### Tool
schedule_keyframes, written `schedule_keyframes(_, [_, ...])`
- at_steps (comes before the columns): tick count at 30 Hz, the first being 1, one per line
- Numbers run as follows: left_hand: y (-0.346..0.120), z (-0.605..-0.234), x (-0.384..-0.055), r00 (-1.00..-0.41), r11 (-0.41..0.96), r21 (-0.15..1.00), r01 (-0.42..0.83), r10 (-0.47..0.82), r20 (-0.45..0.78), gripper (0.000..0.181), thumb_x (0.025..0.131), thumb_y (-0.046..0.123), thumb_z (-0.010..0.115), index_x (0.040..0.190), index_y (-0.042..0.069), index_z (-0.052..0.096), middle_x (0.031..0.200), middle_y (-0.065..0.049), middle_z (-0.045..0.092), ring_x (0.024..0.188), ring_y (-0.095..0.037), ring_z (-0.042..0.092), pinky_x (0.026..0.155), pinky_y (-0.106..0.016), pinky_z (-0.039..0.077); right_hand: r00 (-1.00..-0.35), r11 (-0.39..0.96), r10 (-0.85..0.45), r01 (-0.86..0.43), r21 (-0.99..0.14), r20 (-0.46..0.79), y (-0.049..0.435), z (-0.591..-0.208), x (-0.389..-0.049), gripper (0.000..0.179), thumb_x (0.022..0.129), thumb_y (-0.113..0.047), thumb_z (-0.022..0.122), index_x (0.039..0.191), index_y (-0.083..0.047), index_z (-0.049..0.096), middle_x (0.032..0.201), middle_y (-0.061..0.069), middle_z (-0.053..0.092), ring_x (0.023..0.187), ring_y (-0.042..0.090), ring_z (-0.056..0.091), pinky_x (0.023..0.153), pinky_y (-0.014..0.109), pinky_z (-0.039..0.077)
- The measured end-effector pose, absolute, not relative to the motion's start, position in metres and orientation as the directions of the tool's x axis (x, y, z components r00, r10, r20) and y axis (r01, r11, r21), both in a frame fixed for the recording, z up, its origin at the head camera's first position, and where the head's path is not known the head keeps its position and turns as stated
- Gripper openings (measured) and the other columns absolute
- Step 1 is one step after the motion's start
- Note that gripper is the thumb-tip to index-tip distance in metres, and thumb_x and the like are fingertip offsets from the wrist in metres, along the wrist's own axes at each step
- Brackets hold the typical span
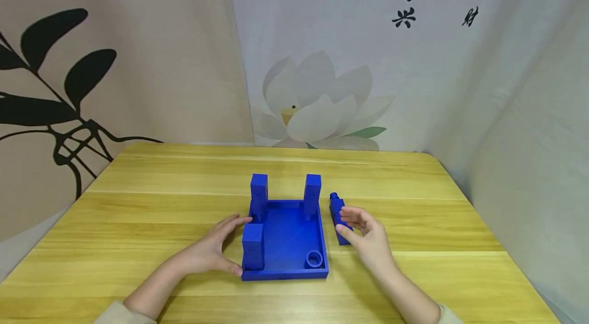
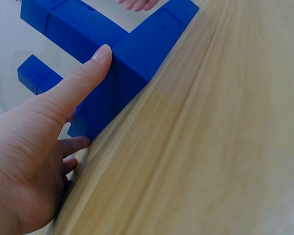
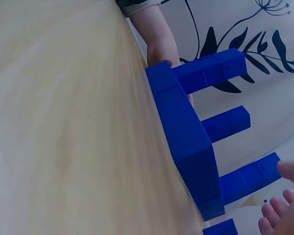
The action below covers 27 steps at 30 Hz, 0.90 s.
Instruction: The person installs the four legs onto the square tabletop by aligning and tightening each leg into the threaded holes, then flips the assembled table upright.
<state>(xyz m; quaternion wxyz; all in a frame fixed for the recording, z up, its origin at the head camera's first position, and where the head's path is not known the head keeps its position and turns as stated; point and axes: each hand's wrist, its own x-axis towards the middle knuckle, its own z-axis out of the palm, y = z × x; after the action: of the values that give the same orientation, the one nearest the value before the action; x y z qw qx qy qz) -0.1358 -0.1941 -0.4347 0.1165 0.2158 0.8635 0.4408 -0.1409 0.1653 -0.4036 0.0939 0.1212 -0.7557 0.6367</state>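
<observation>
A blue square tray-like piece (image 1: pixel 287 237) sits on the table like an upturned small table. Upright blue square legs rise from three corners: back left (image 1: pixel 259 199), back right (image 1: pixel 312 196) and front left (image 1: pixel 253 247). At the front right corner is a round blue socket (image 1: pixel 314 265). My left hand (image 1: pixel 209 251) rests against the tray's left side, thumb at the front corner and fingers farther back. A loose blue leg (image 1: pixel 337 210) with a narrower round end lies right of the tray. Over it hovers my right hand (image 1: pixel 370 242), thumb and fingers apart; contact with the leg is unclear.
The wooden table (image 1: pixel 437 201) extends around the tray on every side. Behind it hangs a pale curtain (image 1: pixel 340 22) with a printed lotus, dark leaves and writing. Another pale cloth (image 1: pixel 534 160) hangs along the right side.
</observation>
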Motion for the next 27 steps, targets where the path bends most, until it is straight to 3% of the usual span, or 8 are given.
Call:
schedule_keyframes(13, [-0.193, -0.436, -0.137, -0.887, 0.52, 0.818, 0.247, 0.462, -0.026, 0.107, 0.061, 0.044, 0.088, 0.149, 0.024, 0.032, 0.155, -0.024, 0.01, 0.139, -0.046, 0.007, 0.099, -0.075, 0.015, -0.99, 0.272, 0.031, -0.125, -0.954, 0.139, 0.172, -0.418, -0.15, 0.05, 0.08, -0.004, 0.077, 0.125, 0.005, 0.057, 0.123, 0.02, 0.059, 0.116, 0.034, 0.053, 0.1, 0.045, 0.041])
schedule_keyframes(21, [-0.194, -0.435, -0.137, -0.886, 0.522, 0.816, 0.249, 0.462, -0.025, 0.106, 0.061, 0.044, 0.088, 0.149, 0.024, 0.032, 0.155, -0.024, 0.011, 0.139, -0.047, 0.007, 0.098, -0.075, 0.015, -0.997, 0.272, 0.015, -0.067, -0.96, 0.073, 0.173, -0.428, -0.152, 0.058, 0.081, -0.002, 0.076, 0.132, 0.007, 0.05, 0.125, 0.025, 0.056, 0.111, 0.038, 0.057, 0.089, 0.038, 0.05])
schedule_keyframes(27, [-0.194, -0.435, -0.136, -0.882, 0.511, 0.821, 0.255, 0.47, -0.019, 0.105, 0.063, 0.042, 0.088, 0.149, 0.023, 0.032, 0.154, -0.026, 0.011, 0.138, -0.049, 0.007, 0.098, -0.075, 0.014, -0.996, 0.321, 0.017, -0.078, -0.944, 0.088, 0.172, -0.435, -0.156, 0.057, 0.079, -0.002, 0.077, 0.13, 0.007, 0.052, 0.123, 0.023, 0.058, 0.109, 0.036, 0.057, 0.091, 0.041, 0.048])
